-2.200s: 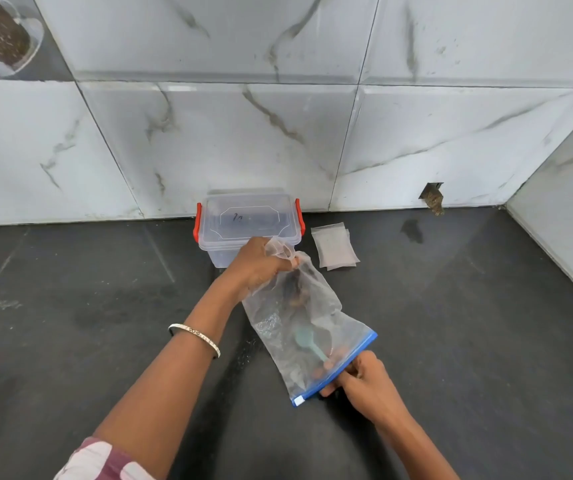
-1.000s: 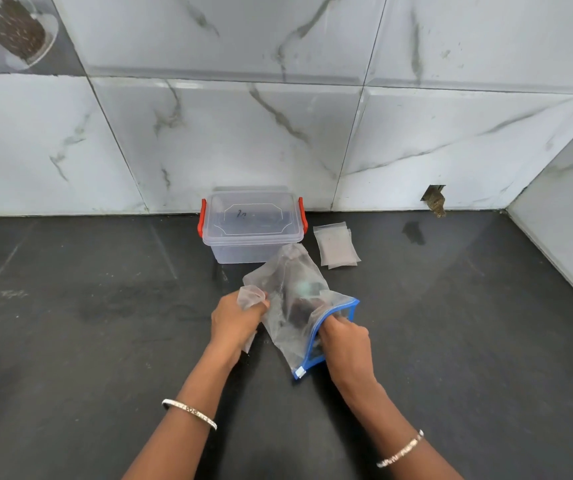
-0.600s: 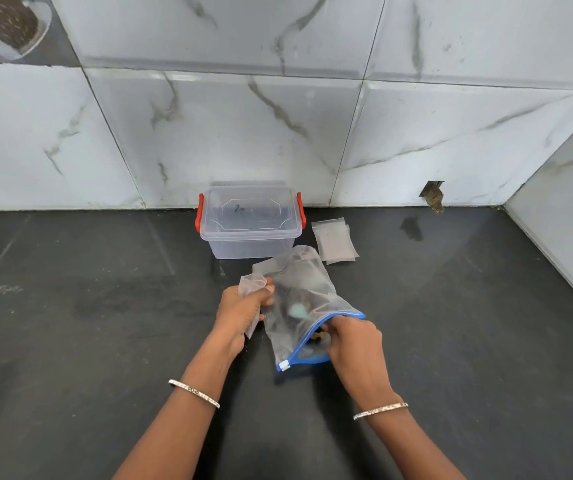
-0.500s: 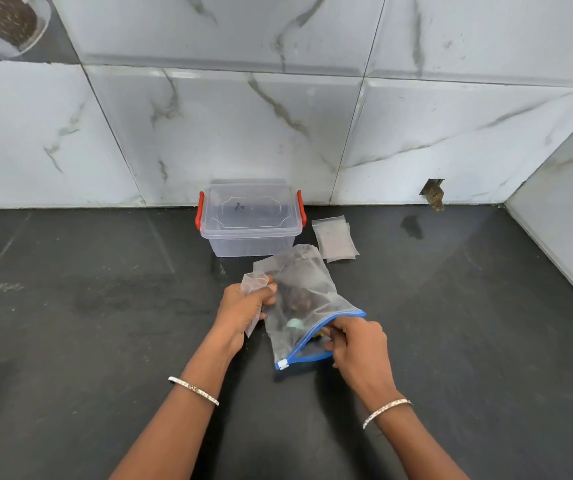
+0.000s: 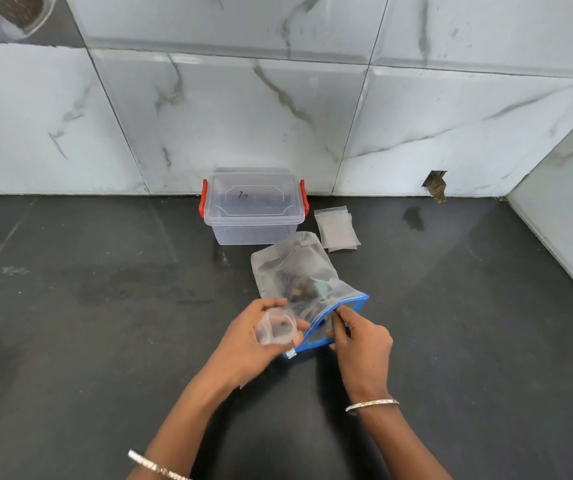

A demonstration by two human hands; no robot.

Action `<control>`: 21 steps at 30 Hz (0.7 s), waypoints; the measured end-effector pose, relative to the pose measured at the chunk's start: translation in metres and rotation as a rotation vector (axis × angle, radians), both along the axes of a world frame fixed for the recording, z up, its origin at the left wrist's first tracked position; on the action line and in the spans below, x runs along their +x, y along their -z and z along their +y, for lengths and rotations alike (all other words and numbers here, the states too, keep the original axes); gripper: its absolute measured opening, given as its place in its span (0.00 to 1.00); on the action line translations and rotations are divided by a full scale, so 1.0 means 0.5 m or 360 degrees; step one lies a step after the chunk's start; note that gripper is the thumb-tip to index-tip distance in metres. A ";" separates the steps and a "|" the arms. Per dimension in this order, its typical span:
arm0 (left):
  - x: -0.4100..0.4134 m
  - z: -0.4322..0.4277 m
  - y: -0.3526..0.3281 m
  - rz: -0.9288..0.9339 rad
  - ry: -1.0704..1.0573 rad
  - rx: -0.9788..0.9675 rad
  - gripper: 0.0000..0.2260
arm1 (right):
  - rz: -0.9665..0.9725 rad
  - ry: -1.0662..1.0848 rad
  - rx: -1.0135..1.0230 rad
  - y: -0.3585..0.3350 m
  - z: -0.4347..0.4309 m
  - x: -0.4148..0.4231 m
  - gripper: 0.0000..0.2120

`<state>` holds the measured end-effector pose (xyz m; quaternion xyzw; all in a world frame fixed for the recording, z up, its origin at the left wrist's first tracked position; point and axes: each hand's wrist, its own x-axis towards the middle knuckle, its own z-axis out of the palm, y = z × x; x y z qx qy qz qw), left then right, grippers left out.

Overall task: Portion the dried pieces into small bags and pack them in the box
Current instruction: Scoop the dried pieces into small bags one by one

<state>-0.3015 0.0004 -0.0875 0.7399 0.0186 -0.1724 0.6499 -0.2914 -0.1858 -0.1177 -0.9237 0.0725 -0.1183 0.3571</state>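
Note:
A large clear zip bag point(image 5: 299, 271) with a blue seal lies on the dark counter, its mouth open toward me. Dark dried pieces point(image 5: 297, 289) and a pale green scoop point(image 5: 321, 289) show inside it. My left hand point(image 5: 250, 344) holds a small clear bag point(image 5: 275, 328) open beside the large bag's mouth. My right hand point(image 5: 361, 341) pinches at the blue mouth with thumb and fingertips; what it holds there is too small to tell. Behind stands the clear box point(image 5: 253, 209) with red latches, its lid shut.
A stack of empty small bags point(image 5: 336, 228) lies to the right of the box. Marble wall tiles rise behind the counter and at the right. A brownish scrap point(image 5: 435, 187) sits at the wall's foot.
My left hand has drawn the small bag toward me and turned its open mouth up. My right hand has come out to the blue mouth's edge. The large bag lies flatter.

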 end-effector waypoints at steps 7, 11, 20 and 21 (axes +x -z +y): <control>-0.014 -0.027 0.039 -0.0232 0.0191 0.0761 0.18 | -0.0066 -0.0143 -0.0629 -0.004 0.000 -0.008 0.11; -0.018 -0.032 0.038 -0.0313 0.0034 0.0626 0.21 | -0.0054 -0.0123 -0.0379 -0.006 -0.025 -0.013 0.11; -0.012 -0.029 0.050 -0.0328 -0.0076 0.0441 0.19 | -0.0159 -0.0074 -0.0103 -0.010 -0.049 -0.033 0.08; -0.013 -0.030 0.047 -0.0308 -0.0088 0.0370 0.19 | -0.0168 -0.0090 -0.0142 -0.007 -0.050 -0.037 0.08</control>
